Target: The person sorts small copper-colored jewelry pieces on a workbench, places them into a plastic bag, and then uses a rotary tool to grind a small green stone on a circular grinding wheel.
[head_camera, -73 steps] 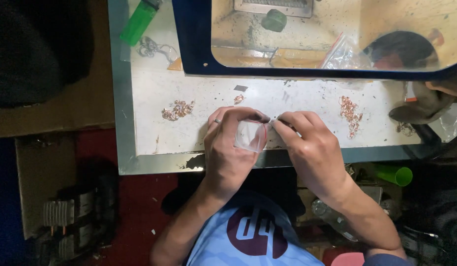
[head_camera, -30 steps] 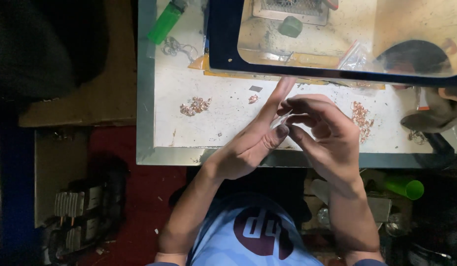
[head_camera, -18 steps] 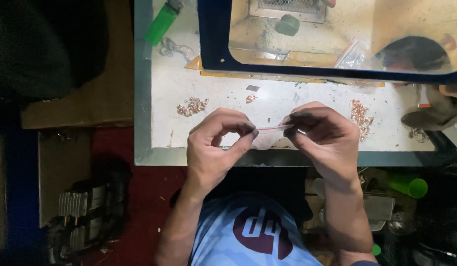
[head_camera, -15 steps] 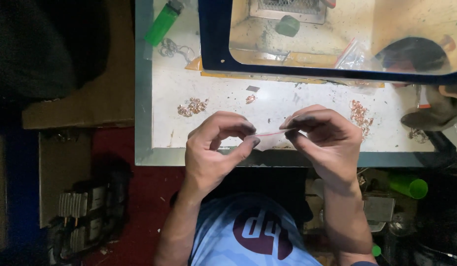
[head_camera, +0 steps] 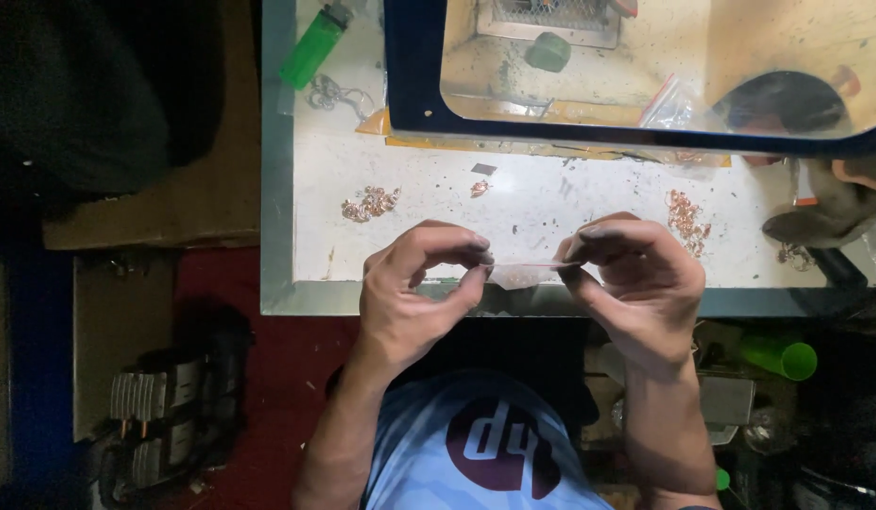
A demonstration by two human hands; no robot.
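My left hand [head_camera: 414, 293] and my right hand [head_camera: 636, 279] each pinch one top corner of a small clear plastic bag [head_camera: 525, 274], stretching its upper edge flat between them. The bag hangs just above the near edge of the white worktable [head_camera: 551, 203]. On the table lie small piles of copper-coloured rings: one pile [head_camera: 370, 202] at the left, a tiny cluster [head_camera: 480, 188] in the middle, and another pile [head_camera: 685, 216] beyond my right hand.
A dark blue-framed glass panel [head_camera: 646, 132] stands at the back of the table. A green lighter [head_camera: 311, 55] and a wire coil [head_camera: 334, 93] lie at the back left. A gloved hand of another person [head_camera: 835, 203] rests at the right. A green cup [head_camera: 780, 356] sits below.
My hands have gone from working close together over the bag to holding it apart, the top edge pulled taut between finger and thumb on each side.
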